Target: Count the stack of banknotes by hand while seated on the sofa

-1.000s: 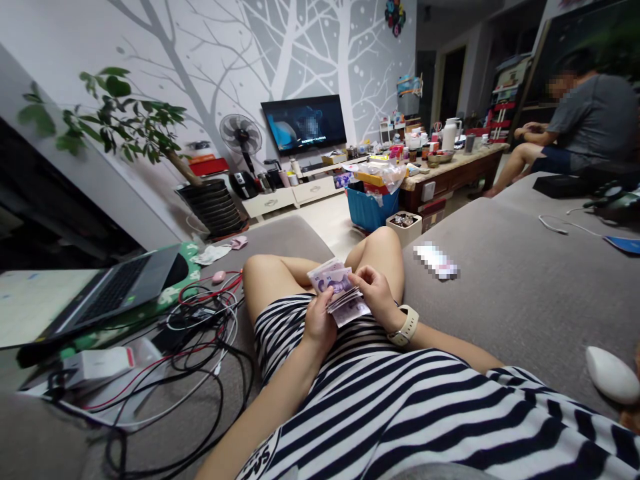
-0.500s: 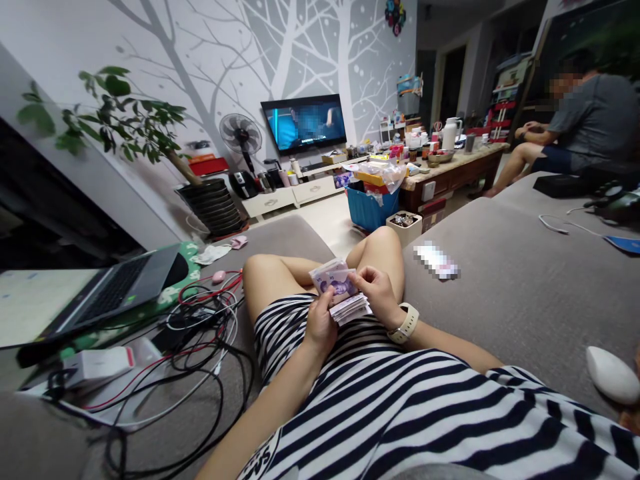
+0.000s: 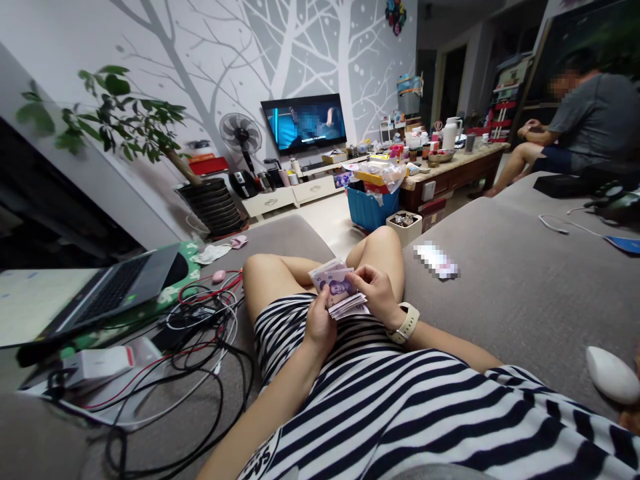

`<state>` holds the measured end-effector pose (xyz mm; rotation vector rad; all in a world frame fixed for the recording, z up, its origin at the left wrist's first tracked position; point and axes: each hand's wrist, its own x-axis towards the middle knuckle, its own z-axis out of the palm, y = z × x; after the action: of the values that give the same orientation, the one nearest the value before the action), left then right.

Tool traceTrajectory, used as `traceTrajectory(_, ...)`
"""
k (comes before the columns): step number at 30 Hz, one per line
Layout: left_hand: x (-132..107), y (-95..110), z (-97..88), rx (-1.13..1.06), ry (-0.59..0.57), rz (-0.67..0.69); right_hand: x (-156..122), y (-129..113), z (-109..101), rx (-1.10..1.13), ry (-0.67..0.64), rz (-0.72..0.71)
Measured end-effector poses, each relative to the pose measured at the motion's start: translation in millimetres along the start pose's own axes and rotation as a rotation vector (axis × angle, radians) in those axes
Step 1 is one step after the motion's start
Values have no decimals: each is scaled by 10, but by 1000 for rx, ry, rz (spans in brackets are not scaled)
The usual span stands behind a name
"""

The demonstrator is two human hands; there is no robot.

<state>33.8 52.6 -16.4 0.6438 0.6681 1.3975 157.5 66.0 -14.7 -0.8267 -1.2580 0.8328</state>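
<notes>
A stack of purple banknotes [image 3: 338,289] is held over my lap, above my striped clothing. My left hand [image 3: 320,327] grips the stack from below, fingers curled round its near edge. My right hand [image 3: 379,293], with a pale watch on its wrist, pinches the top note at the stack's right side. Both hands are closed on the notes. My bare knees rise just behind them.
An open laptop [image 3: 113,290] and a tangle of cables [image 3: 200,333] lie to my left on the grey sofa [image 3: 525,287]. A blue bin [image 3: 370,207] and a cluttered low table [image 3: 450,167] stand ahead. Another person [image 3: 585,127] sits at the far right. A white object [image 3: 613,375] rests by my right elbow.
The notes shifted slightly: the top notes have been drawn back over the stack and the fanned lower edges closed up. Both hands stayed in place.
</notes>
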Motion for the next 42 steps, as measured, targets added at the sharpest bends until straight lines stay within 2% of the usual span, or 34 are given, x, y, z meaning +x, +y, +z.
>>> traceTrajectory(6,81,-36,-40,-31,46,12,-45,32,2,-4,-16,-2)
traceTrajectory(13,63,-18,-14,-20,69,13,-58,54,12,15,-26,22)
traceTrajectory(24,71,-18,-38,-6,36,43,-60,26,18,31,-36,14)
traceTrajectory(42,35,35,34,24,83,26,-59,-27,17,105,-80,-5)
